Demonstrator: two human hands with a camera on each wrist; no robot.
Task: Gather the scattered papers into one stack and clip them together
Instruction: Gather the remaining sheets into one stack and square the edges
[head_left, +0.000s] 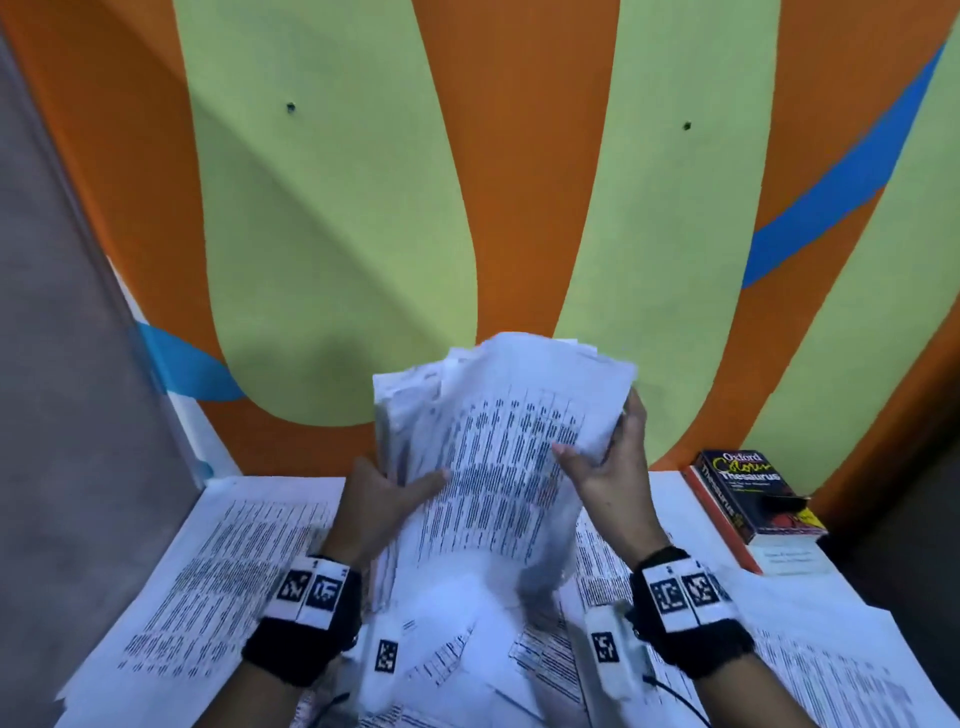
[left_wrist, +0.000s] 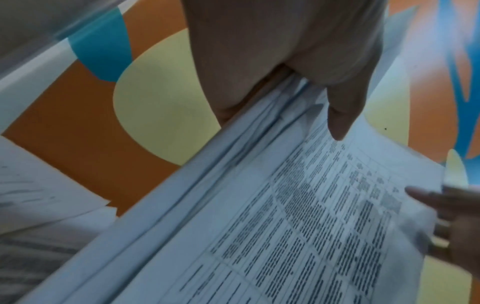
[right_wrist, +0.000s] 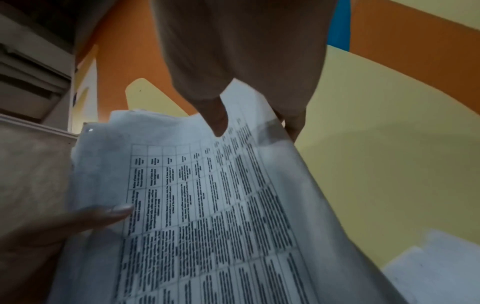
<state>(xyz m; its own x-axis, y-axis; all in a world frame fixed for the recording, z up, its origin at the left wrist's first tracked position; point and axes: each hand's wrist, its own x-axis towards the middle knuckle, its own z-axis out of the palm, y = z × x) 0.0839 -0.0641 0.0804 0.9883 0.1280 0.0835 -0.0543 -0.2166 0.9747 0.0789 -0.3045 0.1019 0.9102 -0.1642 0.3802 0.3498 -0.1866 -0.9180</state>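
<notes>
A thick stack of printed papers (head_left: 498, 441) stands on its lower edge over the table, tilted and uneven at the top. My left hand (head_left: 400, 483) grips its left edge, thumb on the printed front and fingers behind. My right hand (head_left: 597, 441) grips its upper right edge the same way. The left wrist view shows the stack (left_wrist: 285, 205) edge-on under my left thumb (left_wrist: 340, 115). In the right wrist view my right thumb (right_wrist: 218, 119) presses the top sheet (right_wrist: 207, 205). Loose sheets (head_left: 208, 561) lie flat at the left, and more loose papers (head_left: 831, 649) at the right.
A thesaurus book (head_left: 748, 493) lies at the back right of the table, with a small black clip-like object (head_left: 784, 503) on its cover. The orange and green wall (head_left: 467, 208) rises right behind the table. A grey panel (head_left: 62, 364) closes the left side.
</notes>
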